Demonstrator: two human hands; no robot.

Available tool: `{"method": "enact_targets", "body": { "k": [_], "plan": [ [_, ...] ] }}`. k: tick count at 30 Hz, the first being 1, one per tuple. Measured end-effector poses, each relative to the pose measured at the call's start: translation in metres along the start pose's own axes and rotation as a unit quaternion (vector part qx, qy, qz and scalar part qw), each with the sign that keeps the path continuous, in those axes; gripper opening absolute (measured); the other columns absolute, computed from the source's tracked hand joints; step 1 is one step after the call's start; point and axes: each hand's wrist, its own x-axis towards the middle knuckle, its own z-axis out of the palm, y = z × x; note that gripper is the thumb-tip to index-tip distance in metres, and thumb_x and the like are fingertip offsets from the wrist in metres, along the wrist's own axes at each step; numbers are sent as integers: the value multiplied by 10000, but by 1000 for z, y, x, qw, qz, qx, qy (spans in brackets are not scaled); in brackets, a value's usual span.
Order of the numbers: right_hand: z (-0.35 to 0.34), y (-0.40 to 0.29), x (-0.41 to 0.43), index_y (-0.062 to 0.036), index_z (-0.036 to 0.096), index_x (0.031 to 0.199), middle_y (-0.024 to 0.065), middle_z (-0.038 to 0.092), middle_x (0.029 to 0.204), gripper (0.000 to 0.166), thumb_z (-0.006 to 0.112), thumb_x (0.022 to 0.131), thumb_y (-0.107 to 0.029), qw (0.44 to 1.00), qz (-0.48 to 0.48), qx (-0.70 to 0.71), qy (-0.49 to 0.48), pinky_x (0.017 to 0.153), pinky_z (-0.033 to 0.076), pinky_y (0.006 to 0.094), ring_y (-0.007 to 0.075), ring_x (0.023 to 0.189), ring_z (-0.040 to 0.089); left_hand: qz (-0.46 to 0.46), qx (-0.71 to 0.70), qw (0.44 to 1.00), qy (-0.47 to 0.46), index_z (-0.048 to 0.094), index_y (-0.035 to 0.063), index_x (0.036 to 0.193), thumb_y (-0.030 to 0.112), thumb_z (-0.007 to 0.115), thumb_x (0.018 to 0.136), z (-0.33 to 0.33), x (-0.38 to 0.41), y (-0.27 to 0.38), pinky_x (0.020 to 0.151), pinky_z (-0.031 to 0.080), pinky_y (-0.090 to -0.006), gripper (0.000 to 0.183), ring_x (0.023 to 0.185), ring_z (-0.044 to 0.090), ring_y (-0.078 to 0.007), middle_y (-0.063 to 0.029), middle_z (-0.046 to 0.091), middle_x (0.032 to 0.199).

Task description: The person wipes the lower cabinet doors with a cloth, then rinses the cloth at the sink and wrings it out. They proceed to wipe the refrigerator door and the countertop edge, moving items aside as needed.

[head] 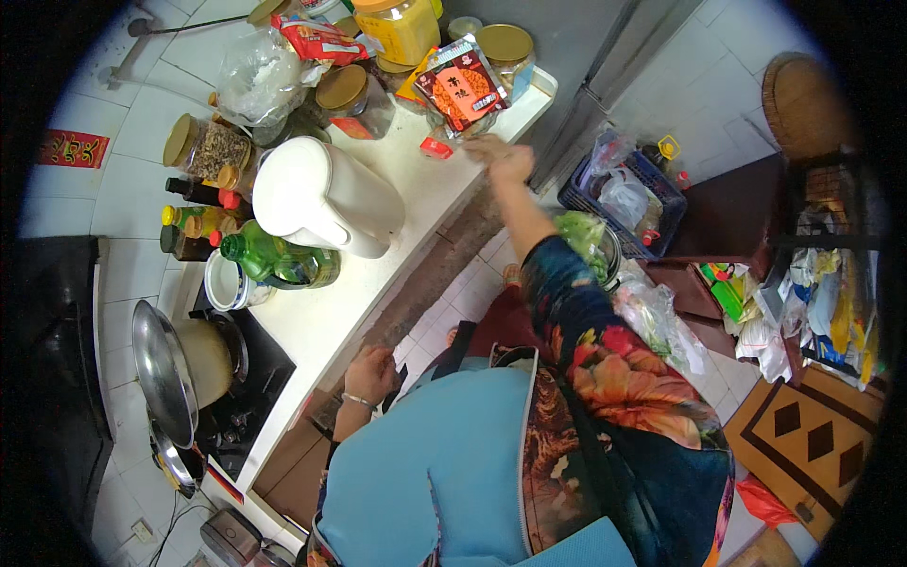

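My right hand (504, 159), blurred, reaches over the edge of the white countertop (312, 315). Just left of its fingers lies a small red packet (436, 147); whether they touch is unclear. Above the hand a dark red food pouch with writing (464, 88) leans against jars. My left hand (372, 375) hangs low by my body, below the counter edge, with its fingers curled. A small black thing (400, 375) shows beside it, and I cannot tell if the hand holds it. A white plastic pitcher with a lid (354, 198) stands mid-counter.
Jars (205, 149), a green plastic bottle (280, 259) and a blue-and-white container (230, 280) crowd the counter. A pot with a tilted metal lid (166, 375) sits on the black stove (266, 361). Right of me are a blue basket (623, 191) and green vegetables (584, 241).
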Motion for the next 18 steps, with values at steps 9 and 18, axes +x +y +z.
{"method": "enact_targets", "body": {
  "k": [9, 18],
  "plan": [
    [-22, -53, -33, -93, 566, 1116, 36, 622, 907, 347, 643, 844, -293, 910, 385, 133, -79, 502, 453, 265, 133, 617, 535, -30, -76, 997, 14, 647, 56, 926, 142, 629, 758, 18, -26, -9, 741, 509, -384, 190, 846, 623, -316, -141, 629, 909],
    [-25, -37, -38, -172, 557, 994, -5, 539, 818, 255, 655, 844, -354, 839, 487, 233, -67, 689, 453, 361, 161, 676, 482, -41, -119, 992, -27, 622, 59, 976, 215, 621, 778, 56, 70, 11, 746, 497, -420, 251, 841, 611, -354, -163, 623, 910]
  ]
}}
